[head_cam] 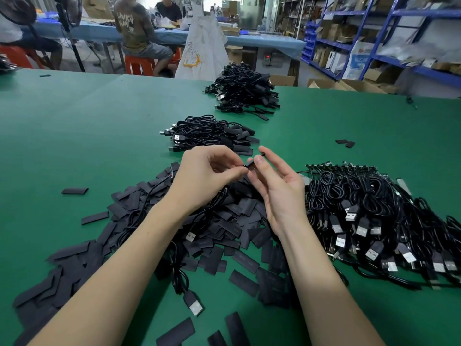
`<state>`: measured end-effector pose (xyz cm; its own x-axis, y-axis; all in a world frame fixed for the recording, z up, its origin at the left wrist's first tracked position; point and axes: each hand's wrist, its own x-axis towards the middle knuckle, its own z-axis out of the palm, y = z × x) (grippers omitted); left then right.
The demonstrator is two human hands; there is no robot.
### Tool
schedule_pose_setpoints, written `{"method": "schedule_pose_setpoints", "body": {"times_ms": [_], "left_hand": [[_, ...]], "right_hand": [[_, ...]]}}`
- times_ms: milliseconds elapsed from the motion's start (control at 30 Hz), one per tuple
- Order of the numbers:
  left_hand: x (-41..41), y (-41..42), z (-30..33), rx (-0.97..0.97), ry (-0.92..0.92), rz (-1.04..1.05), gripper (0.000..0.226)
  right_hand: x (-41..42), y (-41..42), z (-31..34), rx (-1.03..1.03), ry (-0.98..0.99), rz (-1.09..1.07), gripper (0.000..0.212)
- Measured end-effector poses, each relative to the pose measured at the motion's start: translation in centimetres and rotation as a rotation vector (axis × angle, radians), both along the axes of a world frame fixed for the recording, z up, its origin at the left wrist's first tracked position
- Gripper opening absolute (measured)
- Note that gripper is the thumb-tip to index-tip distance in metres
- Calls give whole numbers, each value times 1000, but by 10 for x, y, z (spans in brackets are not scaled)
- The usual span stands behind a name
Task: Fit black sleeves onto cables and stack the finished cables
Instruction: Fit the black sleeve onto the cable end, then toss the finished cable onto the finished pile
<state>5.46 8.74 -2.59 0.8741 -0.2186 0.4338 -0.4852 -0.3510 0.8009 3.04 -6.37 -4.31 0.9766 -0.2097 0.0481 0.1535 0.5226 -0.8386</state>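
My left hand (207,173) and my right hand (277,186) meet above the green table (74,136). Between thumb and fingertips my right hand pinches a short black sleeve (252,166), held edge-on. My left hand pinches the end of a black cable at the sleeve's left opening. That cable (139,218) runs down under my left wrist onto a heap of flat black sleeves (224,236). A USB plug (195,305) lies near the front. Unsleeved cables (374,216) are piled at the right. Two stacks of sleeved cables lie beyond, one near (212,133) and one far (244,93).
Loose sleeves lie scattered at the left (74,191) and right (345,143) of the table. Beyond the far edge are seated people (139,33), a white sack (202,46), cardboard boxes (349,84) and blue shelving (399,33).
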Motion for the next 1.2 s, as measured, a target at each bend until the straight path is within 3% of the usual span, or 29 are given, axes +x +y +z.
{"method": "schedule_pose_setpoints", "body": {"times_ms": [200,333,400,600,733,867,933,1067,1200], "left_hand": [[2,0,2,58,19,3,15],[6,9,4,301,78,-39,12],[5,11,3,325,102,-46,7],[5,7,11,165,143,-67,6],[11,7,20,-52,184,-54,12],[40,3,45,-160,208,31,14],[65,3,57,-34,121,95,14],[117,1,67,471,-145,170,18],[158,-1,51,815,-228,173,23]], "right_hand": [[1,1,0,49,31,-42,17],[2,-4,2,130,74,-88,16],[2,-6,2,121,88,-98,15],[2,-11,4,10,34,4,32],[1,-19,4,-41,106,-7,17],[1,-25,2,-73,142,-18,24],[1,-27,2,-86,156,-15,24],[2,-29,1,-103,174,-6,20],[3,-31,1,-123,183,-2,18]]}}
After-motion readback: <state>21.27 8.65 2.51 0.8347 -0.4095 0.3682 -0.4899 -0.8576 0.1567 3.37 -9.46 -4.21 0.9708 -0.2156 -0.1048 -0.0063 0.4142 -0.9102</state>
